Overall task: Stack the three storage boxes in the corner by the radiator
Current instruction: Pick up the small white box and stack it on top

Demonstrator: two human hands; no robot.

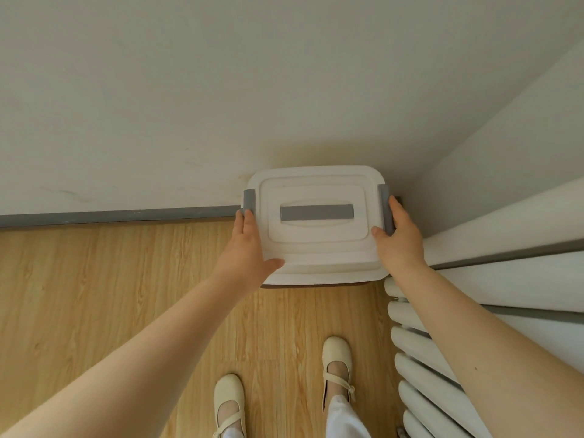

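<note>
A white storage box [316, 245] with a grey handle strip on its lid and grey side clips sits in the corner, seen from above. A dark edge of something beneath it shows at its front bottom; whatever lies below is hidden. My left hand [249, 248] presses flat on the box's left side, thumb on the lid's front edge. My right hand [398, 238] holds the right side by the grey clip. Both hands grip the box between them.
The white radiator [423, 358] runs along the right wall, just right of the box. A grey skirting board [110, 216] lines the back wall. Wooden floor [94, 295] spreads to the left. My feet in cream shoes [336, 355] stand in front of the box.
</note>
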